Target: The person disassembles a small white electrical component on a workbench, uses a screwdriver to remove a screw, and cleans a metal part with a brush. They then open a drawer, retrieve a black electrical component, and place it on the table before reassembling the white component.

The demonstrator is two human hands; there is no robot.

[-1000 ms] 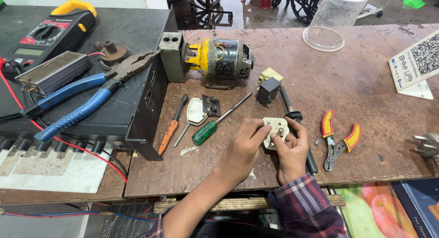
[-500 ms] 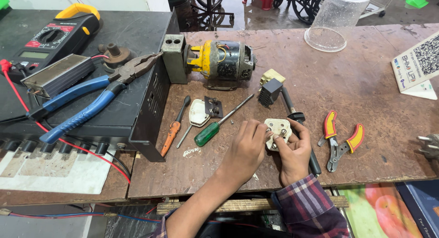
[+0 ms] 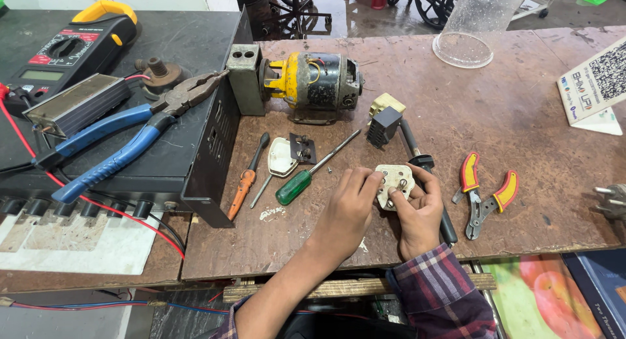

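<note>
Plug body (image 3: 394, 186), cream, pins up, sits pinched between both hands just above the bench edge: left hand (image 3: 345, 212) curled on its left side, right hand (image 3: 420, 212) closed on its right, green-handled screwdriver (image 3: 306, 176) lying just left of the left hand.

Screwdriver (image 3: 306, 178) left of plug (image 3: 394, 186), cutters (image 3: 483, 194) right, motor (image 3: 318, 81) behind

both hands, left hand (image 3: 345, 212), right hand (image 3: 417, 215), gripping cream plug base (image 3: 394, 186), green screwdriver (image 3: 306, 176) just beside
</note>
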